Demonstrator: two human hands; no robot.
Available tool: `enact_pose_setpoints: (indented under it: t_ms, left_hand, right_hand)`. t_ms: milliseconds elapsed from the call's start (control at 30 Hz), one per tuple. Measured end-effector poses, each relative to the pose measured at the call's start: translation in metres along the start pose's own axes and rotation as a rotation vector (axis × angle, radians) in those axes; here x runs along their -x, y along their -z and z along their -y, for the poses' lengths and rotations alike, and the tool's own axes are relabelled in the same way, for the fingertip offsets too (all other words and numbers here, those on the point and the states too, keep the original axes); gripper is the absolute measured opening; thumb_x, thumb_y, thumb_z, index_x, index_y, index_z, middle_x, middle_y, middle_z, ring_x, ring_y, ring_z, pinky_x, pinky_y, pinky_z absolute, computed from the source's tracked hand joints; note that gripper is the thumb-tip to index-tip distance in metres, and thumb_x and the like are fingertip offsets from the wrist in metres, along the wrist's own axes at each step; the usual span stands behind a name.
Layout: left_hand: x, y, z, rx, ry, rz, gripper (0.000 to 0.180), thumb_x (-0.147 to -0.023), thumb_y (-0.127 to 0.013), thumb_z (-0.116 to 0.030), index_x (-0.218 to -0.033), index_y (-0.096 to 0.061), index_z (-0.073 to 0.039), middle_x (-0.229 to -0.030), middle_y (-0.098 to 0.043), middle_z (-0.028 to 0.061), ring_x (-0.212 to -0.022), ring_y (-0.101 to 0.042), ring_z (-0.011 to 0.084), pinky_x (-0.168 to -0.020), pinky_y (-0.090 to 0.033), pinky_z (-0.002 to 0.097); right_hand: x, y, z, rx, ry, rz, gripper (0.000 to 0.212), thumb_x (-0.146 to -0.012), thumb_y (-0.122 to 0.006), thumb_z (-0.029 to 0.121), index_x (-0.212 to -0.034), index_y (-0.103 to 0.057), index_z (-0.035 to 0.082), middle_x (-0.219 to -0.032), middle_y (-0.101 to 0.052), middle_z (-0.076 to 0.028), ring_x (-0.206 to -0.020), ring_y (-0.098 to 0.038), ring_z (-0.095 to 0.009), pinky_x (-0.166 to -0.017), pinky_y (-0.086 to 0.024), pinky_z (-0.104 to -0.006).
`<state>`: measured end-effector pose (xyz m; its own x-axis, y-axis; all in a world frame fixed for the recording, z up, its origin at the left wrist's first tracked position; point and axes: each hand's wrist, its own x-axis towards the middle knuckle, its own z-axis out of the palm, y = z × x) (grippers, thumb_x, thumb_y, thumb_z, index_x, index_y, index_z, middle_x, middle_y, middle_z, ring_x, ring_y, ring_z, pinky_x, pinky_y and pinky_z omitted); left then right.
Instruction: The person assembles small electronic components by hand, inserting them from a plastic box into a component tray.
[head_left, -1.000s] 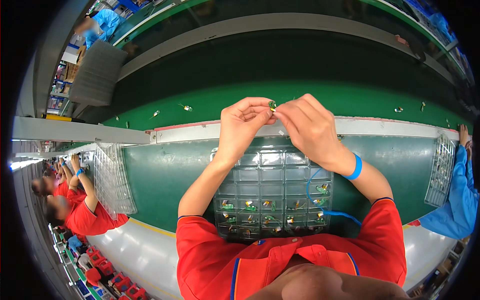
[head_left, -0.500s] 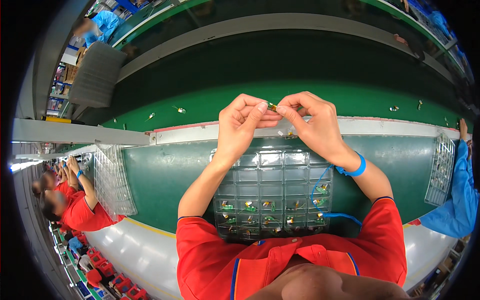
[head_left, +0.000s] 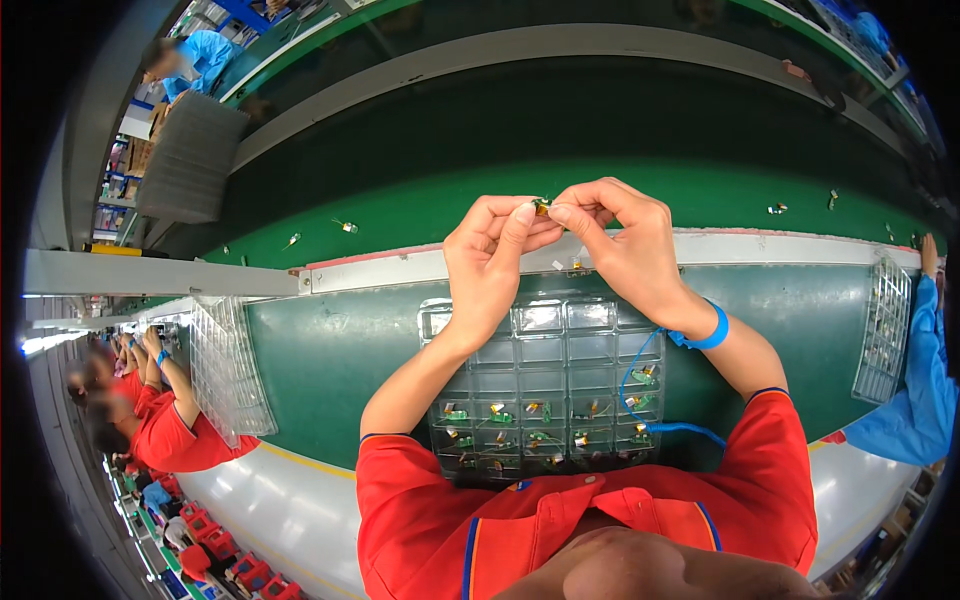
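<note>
Between the fingertips of both hands is a small green circuit board [head_left: 542, 206] with a yellow-gold part on it. My left hand [head_left: 488, 250] pinches one end with thumb and forefinger, its other fingers curled loosely. The other end is in the pinch of my right hand [head_left: 637, 240], which wears a blue wrist strap [head_left: 712, 330] with a coiled cord. Beneath my forearms lies a clear compartment tray [head_left: 491, 351]. Several similar boards sit in its nearer compartments, while some farther ones hold nothing visible. Small white and yellow pieces [head_left: 576, 264] rest on the ledge below my hands.
A green conveyor belt [head_left: 640, 190] runs beyond the pale metal ledge [head_left: 400, 267], carrying scattered small boards [head_left: 347, 227]. More clear trays [head_left: 232, 370] stand left and right. A metal beam [head_left: 160, 272] juts in at left. Co-workers sit on both sides, one in a blue sleeve [head_left: 905, 400].
The loose boards on the belt have shifted left. My left hand has moved slightly right, and both hands keep their pinch on the circuit board.
</note>
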<state>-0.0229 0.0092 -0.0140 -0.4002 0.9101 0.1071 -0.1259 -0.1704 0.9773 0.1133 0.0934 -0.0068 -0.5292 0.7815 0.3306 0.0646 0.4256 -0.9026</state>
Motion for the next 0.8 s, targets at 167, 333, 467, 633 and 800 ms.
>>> enact_pose_setpoints:
  t_ms: [167, 333, 467, 633, 800]
  left_hand:
    - [0.001, 0.001, 0.001, 0.027, -0.051, 0.038, 0.014, -0.095, -0.057, -0.005, -0.104, -0.056, 0.006, -0.099, -0.068, 0.0166, -0.094, -0.068, 0.0214, -0.086, -0.057, 0.0319]
    - [0.001, 0.008, 0.003, 0.039, -0.088, 0.077, 0.013, -0.092, -0.059, 0.0, -0.104, -0.055, 0.005, -0.102, -0.067, 0.0169, -0.094, -0.068, 0.0209, -0.087, -0.056, 0.0311]
    - [-0.001, 0.004, 0.002, 0.021, -0.09, 0.046, 0.012, -0.093, -0.059, -0.001, -0.102, -0.055, 0.005, -0.102, -0.067, 0.0168, -0.094, -0.068, 0.0208, -0.086, -0.057, 0.0311]
    - [0.002, -0.004, 0.007, 0.105, -0.125, -0.035, 0.011, -0.095, -0.056, -0.003, -0.103, -0.051, 0.003, -0.101, -0.068, 0.0165, -0.091, -0.068, 0.02, -0.086, -0.057, 0.0335]
    - [0.003, -0.008, 0.007, 0.167, -0.106, -0.059, 0.01, -0.095, -0.056, -0.005, -0.101, -0.051, 0.002, -0.099, -0.068, 0.016, -0.091, -0.068, 0.0197, -0.085, -0.058, 0.0334]
  right_hand:
    - [-0.001, 0.002, 0.003, -0.059, 0.013, -0.01, 0.009, -0.085, -0.07, 0.007, -0.091, -0.069, 0.0, -0.082, -0.069, -0.007, -0.07, -0.062, -0.011, -0.063, -0.049, -0.0244]
    - [-0.003, 0.001, 0.003, -0.046, 0.068, 0.01, 0.006, -0.084, -0.069, 0.006, -0.087, -0.07, 0.0, -0.082, -0.069, -0.007, -0.073, -0.063, -0.014, -0.064, -0.05, -0.0265]
    - [-0.004, 0.001, 0.001, 0.03, 0.167, -0.032, 0.005, -0.082, -0.07, 0.004, -0.085, -0.07, 0.0, -0.082, -0.069, -0.007, -0.075, -0.064, -0.016, -0.064, -0.051, -0.0276]
    - [-0.002, -0.002, -0.007, 0.104, 0.43, -0.125, 0.014, -0.076, -0.073, -0.001, -0.089, -0.069, 0.001, -0.082, -0.068, -0.007, -0.074, -0.062, -0.017, -0.063, -0.052, -0.0271]
    - [-0.002, -0.003, -0.006, 0.005, 0.35, -0.16, 0.026, -0.075, -0.074, -0.003, -0.1, -0.068, 0.003, -0.085, -0.063, -0.008, -0.073, -0.062, -0.015, -0.064, -0.052, -0.0251]
